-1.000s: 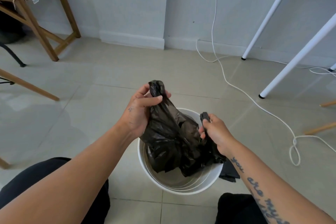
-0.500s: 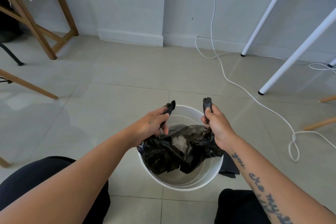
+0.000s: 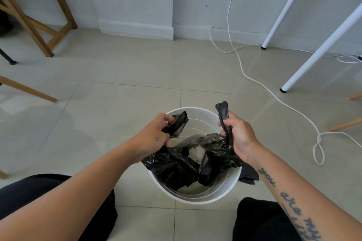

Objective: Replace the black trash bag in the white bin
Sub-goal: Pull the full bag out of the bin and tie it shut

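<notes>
Bag, black and crumpled, sits inside the white bin in the head view. Its body is slumped low toward the near wall, and pale scraps show through its open mouth.

The left hand grips the left handle, fingers curled round it, over the bin's left rim. The right hand is closed round the right handle, whose tip stands up past the thumb, over the right rim.

The handles are held apart, one on each side of the mouth. The line between them runs left to right across the bin, and the bag hangs below and between the hands. Neither hand is clearly nearer.

This looks like gathering the old bag's handles to close it or lift it out. The next move probably calls for bringing the hands together over the centre, or pulling straight up. Thin film may stretch or tear if one side leads.

A black sheet lies on the floor just beside the bin's right wall. Whether it is the fresh bag cannot be told.
</notes>
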